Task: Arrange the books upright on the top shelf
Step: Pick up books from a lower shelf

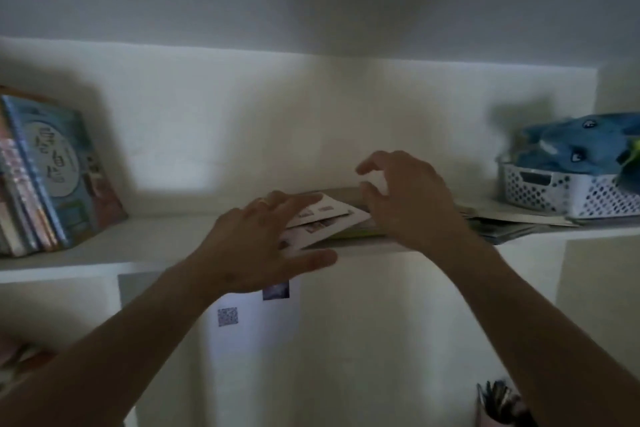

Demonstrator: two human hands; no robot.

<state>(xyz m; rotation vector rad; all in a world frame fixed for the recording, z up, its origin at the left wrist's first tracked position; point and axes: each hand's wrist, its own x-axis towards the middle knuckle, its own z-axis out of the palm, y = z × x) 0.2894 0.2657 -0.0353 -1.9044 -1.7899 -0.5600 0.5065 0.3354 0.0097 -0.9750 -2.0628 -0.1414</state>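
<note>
Head view, only one I've got: my left hand (258, 246) lies on the flat stack of books (325, 222) mid top shelf (104, 253), fingers (294, 203) straight on the top white cover, thumb out along the shelf's front edge, nothing actually gripped. My right hand (407, 198) hovers over the stack's right part, fingers curled like a claw, holding nothing; can't tell if it touches the cover. More flat books (512, 222) run right toward the white basket (568, 196) with the blue plush toy (581, 146). Upright books (45, 177) at far left lean right with no bookend, well apart from the stack. Risks as I see them: the stack's near corner looks to overhang the front edge, so a flat-handed pull could slide the top covers off and drop them. Thin books, so a one-sided lift may fan or bend them. Standing them mid-shelf with no support probably ends in a domino fall; pushing them against the leaning row could tip that too. Frame is dim and blurred, so the edges are uncertain.
</note>
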